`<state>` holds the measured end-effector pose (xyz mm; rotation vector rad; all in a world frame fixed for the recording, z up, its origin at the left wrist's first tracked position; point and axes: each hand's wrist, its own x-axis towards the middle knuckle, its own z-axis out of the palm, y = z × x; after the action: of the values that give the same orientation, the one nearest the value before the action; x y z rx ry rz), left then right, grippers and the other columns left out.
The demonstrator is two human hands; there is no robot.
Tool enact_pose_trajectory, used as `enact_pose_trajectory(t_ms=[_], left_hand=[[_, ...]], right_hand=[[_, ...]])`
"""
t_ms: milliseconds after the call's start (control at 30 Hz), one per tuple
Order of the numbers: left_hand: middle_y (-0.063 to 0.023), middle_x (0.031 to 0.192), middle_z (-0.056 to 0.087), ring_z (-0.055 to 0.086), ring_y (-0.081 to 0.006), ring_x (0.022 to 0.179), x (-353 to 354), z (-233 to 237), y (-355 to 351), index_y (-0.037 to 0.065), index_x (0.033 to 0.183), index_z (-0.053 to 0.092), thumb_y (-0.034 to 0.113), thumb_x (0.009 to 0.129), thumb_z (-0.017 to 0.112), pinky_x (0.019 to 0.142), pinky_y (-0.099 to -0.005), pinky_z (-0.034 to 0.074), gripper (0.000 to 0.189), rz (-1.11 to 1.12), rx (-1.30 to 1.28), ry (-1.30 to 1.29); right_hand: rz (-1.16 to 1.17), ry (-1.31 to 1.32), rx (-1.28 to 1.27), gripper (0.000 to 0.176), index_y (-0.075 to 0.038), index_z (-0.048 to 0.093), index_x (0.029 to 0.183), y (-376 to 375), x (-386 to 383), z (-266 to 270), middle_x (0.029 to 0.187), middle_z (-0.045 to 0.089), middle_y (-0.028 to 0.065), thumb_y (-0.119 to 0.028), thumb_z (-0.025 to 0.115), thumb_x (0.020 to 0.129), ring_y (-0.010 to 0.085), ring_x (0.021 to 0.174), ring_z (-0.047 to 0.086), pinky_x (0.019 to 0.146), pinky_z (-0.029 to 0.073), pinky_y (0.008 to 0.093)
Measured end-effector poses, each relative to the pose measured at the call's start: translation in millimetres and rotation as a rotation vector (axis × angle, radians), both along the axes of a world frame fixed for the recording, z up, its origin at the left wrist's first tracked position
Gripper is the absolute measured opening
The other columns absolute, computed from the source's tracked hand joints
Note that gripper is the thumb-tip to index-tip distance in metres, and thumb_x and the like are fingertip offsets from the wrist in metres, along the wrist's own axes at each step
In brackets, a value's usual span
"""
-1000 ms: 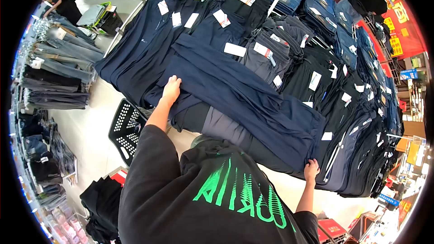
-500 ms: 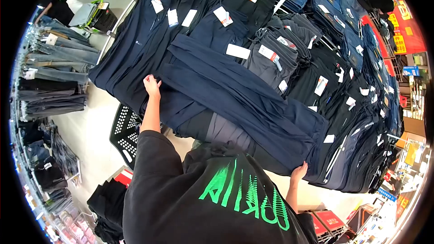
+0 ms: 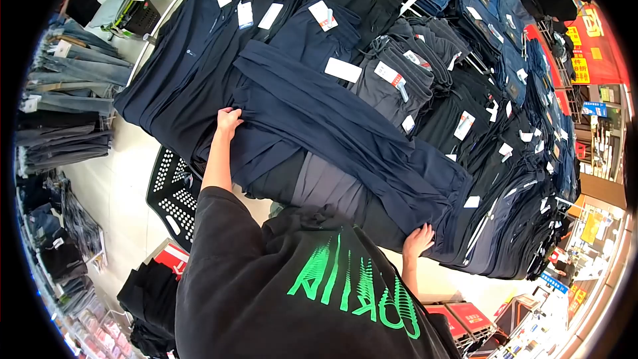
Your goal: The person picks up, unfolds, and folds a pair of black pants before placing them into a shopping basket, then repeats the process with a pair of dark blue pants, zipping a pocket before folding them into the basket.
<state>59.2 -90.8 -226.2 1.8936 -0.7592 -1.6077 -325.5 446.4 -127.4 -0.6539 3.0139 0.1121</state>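
Observation:
Navy trousers (image 3: 332, 126) lie lengthwise across a table heaped with dark folded trousers. My left hand (image 3: 230, 119) pinches navy fabric near their left end, fingers closed on it. At the lower right, my right hand (image 3: 418, 240) rests on the navy cloth by the front edge of the pile, fingers apart. Beyond the navy pair are dark grey trousers (image 3: 392, 86) with white and red tags. A blank white tag (image 3: 343, 69) lies just above the navy pair.
A black perforated basket (image 3: 174, 193) stands on the floor at left. Hanging jeans (image 3: 80, 70) line the left side. A green and black cart (image 3: 136, 16) is at the upper left. Stacked blue jeans (image 3: 492, 33) are at the upper right, with red signs (image 3: 591, 33) beyond.
My left hand has moved slightly right and closed on the navy fabric. My right hand has moved left and up along the front edge. The whole view has shifted a little.

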Motion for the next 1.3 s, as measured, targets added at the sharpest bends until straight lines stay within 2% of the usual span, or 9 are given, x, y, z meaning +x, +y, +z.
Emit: enact_pose_trajectory(t_ms=[200, 400, 433, 567, 700, 767, 867, 1000, 1300], left_hand=[[0.0055, 0.068, 0.049, 0.041, -0.0042, 0.057, -63, 92, 58, 0.001, 0.088, 0.059, -0.004, 0.075, 0.043, 0.052, -0.0202, 0.033, 0.020, -0.007, -0.330, 0.327], [0.0089, 0.073, 0.050, 0.040, 0.0004, 0.062, -157, 187, 172, 0.002, 0.091, 0.060, -0.006, 0.079, 0.038, 0.055, -0.0169, 0.033, 0.026, -0.379, -0.276, 0.669], [0.0013, 0.086, 0.060, 0.052, -0.0030, 0.072, -162, 188, 187, -0.003, 0.109, 0.056, -0.005, 0.080, 0.037, 0.064, -0.0179, 0.040, 0.035, -0.560, -0.267, 0.648], [-0.0003, 0.087, 0.054, 0.052, -0.0070, 0.077, -181, 243, 220, 0.000, 0.100, 0.055, -0.002, 0.084, 0.037, 0.072, -0.0226, 0.046, 0.024, -0.460, 0.016, 1.051], [-0.0040, 0.093, 0.054, 0.055, -0.0118, 0.087, -173, 262, 213, -0.001, 0.113, 0.049, 0.008, 0.092, 0.044, 0.081, -0.0298, 0.050, 0.023, -0.686, -0.106, 1.064], [-0.0093, 0.117, 0.049, 0.048, -0.0172, 0.111, -174, 264, 213, 0.002, 0.131, 0.038, 0.011, 0.088, 0.055, 0.088, -0.0315, 0.046, 0.047, -0.855, -0.572, 0.693], [-0.0106, 0.127, 0.044, 0.040, -0.0194, 0.121, -182, 276, 207, 0.003, 0.140, 0.027, 0.013, 0.082, 0.063, 0.103, -0.0349, 0.031, 0.069, -1.011, -0.762, 0.693], [0.0015, 0.087, 0.060, 0.051, -0.0023, 0.079, -192, 284, 208, -0.005, 0.103, 0.060, 0.010, 0.085, 0.064, 0.068, -0.0190, 0.044, 0.025, -1.187, -0.348, 0.920], [0.0054, 0.070, 0.049, 0.040, -0.0003, 0.068, -191, 294, 207, -0.003, 0.085, 0.057, 0.017, 0.092, 0.055, 0.059, -0.0185, 0.038, 0.021, -0.880, -0.446, 0.688]], right_hand=[[0.394, -0.251, -0.440, 0.039, 0.000, 0.048, 0.121, -93, 49, 26, 0.129, 0.046, 0.0180, -0.012, 0.053, 0.085, 0.0353, 0.122, 0.040, 0.102, 0.029, 0.0469], [0.587, -0.832, -0.844, 0.046, 0.002, 0.044, 0.125, -225, 99, 137, 0.129, 0.044, 0.0193, -0.018, 0.058, 0.086, 0.0316, 0.118, 0.046, 0.099, 0.035, 0.0352], [0.654, -0.893, -0.898, 0.048, 0.003, 0.043, 0.125, -236, 101, 150, 0.129, 0.044, 0.0195, -0.018, 0.059, 0.085, 0.0327, 0.116, 0.047, 0.098, 0.037, 0.0352], [0.767, -0.625, -0.814, 0.037, 0.004, 0.048, 0.112, -239, 91, 181, 0.112, 0.050, 0.0185, -0.011, 0.063, 0.082, 0.0349, 0.099, 0.055, 0.083, 0.045, 0.0344], [0.538, -0.662, -0.867, 0.017, 0.003, 0.055, 0.101, -209, 85, 193, 0.086, 0.058, 0.0125, -0.008, 0.055, 0.088, 0.0226, 0.077, 0.058, 0.068, 0.045, 0.0273], [0.395, -0.799, -0.954, 0.018, 0.003, 0.055, 0.100, -191, 87, 199, 0.084, 0.057, 0.0066, -0.012, 0.051, 0.091, 0.0129, 0.078, 0.055, 0.069, 0.043, 0.0247], [0.197, -1.174, -1.154, 0.024, 0.002, 0.055, 0.107, -170, 95, 202, 0.095, 0.058, 0.0015, -0.017, 0.048, 0.095, 0.0073, 0.086, 0.053, 0.077, 0.043, 0.0224], [0.038, -1.350, -1.411, 0.024, 0.001, 0.053, 0.111, -169, 103, 209, 0.102, 0.057, 0.0014, -0.017, 0.050, 0.094, 0.0064, 0.090, 0.052, 0.080, 0.042, 0.0213], [-0.048, -0.926, -1.602, 0.010, -0.001, 0.057, 0.097, -153, 78, 213, 0.091, 0.055, 0.0011, -0.006, 0.050, 0.091, 0.0060, 0.086, 0.047, 0.080, 0.036, 0.0204]])
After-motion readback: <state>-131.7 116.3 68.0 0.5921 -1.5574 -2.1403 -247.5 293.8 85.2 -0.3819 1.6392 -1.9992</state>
